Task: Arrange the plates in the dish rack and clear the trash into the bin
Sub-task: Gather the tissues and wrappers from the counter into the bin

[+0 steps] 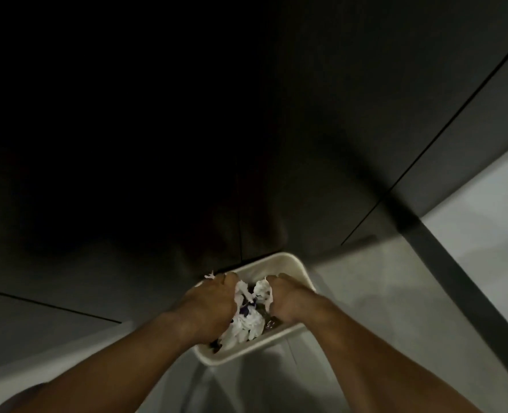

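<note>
Both arms [121,356] reach down. On the left, my left hand [214,302] curls tight round white paper trash [248,321]. My right hand [288,299] grips more of it. Hands and trash are over the cream bin [296,262], by dark cupboard doors [321,150].

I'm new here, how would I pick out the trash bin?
Start at the dark cabinet fronts filling the top of the view. Where they meet the pale floor, low in the middle, stands the bin, a cream rectangular tub with rounded corners. It is the only container, with the left hand and right hand gripping crumpled white paper over it.
</note>
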`<state>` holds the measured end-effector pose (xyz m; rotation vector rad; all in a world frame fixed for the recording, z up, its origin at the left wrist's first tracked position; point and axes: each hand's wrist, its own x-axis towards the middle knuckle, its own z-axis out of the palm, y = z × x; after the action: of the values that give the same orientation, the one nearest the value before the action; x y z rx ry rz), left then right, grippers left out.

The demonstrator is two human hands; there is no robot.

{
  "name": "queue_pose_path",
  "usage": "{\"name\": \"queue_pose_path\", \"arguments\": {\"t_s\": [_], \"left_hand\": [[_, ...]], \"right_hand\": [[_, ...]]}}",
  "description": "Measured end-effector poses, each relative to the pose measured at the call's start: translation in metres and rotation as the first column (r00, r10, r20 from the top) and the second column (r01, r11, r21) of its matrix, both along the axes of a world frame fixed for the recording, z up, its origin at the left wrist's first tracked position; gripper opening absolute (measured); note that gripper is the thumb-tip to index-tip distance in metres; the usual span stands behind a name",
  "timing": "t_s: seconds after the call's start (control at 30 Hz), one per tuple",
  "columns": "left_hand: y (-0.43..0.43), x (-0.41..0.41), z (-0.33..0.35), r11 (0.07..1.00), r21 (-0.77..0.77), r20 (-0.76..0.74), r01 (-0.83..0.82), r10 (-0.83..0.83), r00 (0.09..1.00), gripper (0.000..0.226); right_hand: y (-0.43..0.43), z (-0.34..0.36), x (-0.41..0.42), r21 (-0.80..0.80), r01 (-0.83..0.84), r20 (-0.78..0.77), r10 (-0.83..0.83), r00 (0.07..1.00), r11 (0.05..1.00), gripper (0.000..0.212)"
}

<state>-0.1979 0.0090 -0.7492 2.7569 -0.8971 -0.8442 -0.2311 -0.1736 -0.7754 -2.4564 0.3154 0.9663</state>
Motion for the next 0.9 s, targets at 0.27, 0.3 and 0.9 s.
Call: {"name": "queue_pose_path", "arguments": {"t_s": [0.27,0.3,0.9], "left_hand": [[-0.035,-0.009,-0.059,0.990,0.119,0.094,0.072,-0.083,0.992,0.038],[-0.036,-0.009,-0.068,0.985,0.151,0.114,0.086,-0.104,0.988,0.044],[0.000,0.004,0.066,0.973,0.040,-0.274,0.228,-0.209,0.939,0.042]], "right_hand": [[-0.022,0.049,-0.018,0.090,0.099,0.191,-0.115,0.975,0.991,0.038],[-0.023,0.050,-0.020,0.086,0.101,0.208,-0.117,0.971,0.991,0.037],[-0.017,0.168,-0.016,0.137,0.100,0.174,-0.124,0.977,0.985,0.035]]}}
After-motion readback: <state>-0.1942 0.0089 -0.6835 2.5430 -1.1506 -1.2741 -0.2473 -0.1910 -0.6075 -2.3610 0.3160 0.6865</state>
